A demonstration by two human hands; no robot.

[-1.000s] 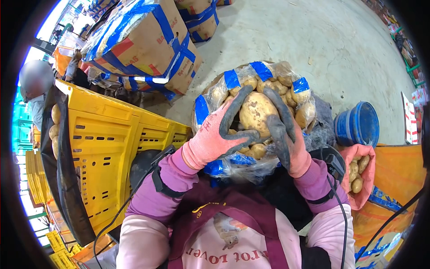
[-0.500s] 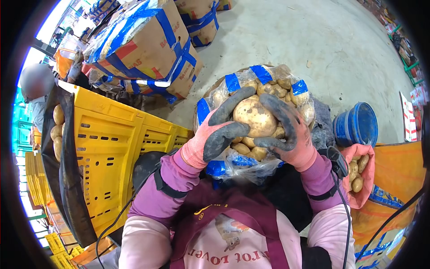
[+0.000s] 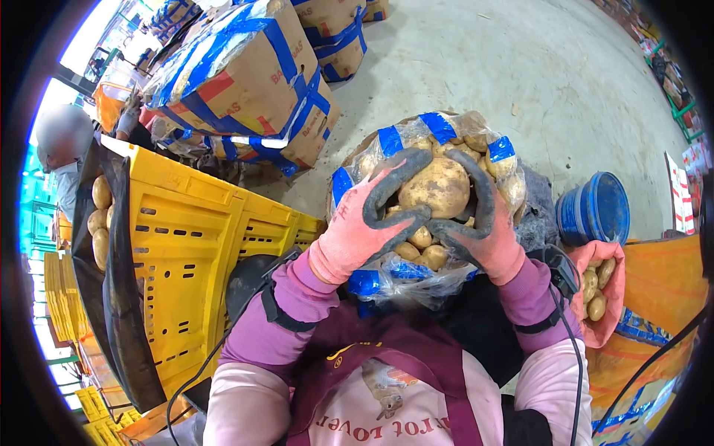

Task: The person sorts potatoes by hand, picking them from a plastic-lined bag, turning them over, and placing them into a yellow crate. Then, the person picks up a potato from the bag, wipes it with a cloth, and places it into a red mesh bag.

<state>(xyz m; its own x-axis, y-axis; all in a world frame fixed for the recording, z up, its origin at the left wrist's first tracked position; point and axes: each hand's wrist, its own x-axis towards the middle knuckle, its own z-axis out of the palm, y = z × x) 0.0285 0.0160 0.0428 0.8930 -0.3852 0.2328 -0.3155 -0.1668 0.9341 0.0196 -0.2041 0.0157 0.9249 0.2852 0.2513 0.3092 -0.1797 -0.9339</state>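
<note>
A large round potato [image 3: 437,186] is held between both hands above a plastic-lined container [image 3: 407,269] with blue tape around its rim. My left hand [image 3: 364,217], in a pink glove with dark grey coating, curls round the potato's left side. From the right, my right hand [image 3: 487,234], gloved the same way, wraps its fingers round the other side. Both thumbs come close together below the potato. Smaller potatoes [image 3: 433,257] lie in the container beneath, partly hidden by my hands.
A yellow crate [image 3: 182,256] stands at left, with potatoes [image 3: 100,215] beyond it. Taped banana boxes [image 3: 245,85] are at upper left. A blue bucket [image 3: 593,212] and a pink sack [image 3: 576,264] of potatoes stand at right. Another person [image 3: 67,175] is at far left.
The potato has turned a little and shifted slightly right and up between my hands. My thumbs have moved closer together beneath it.
</note>
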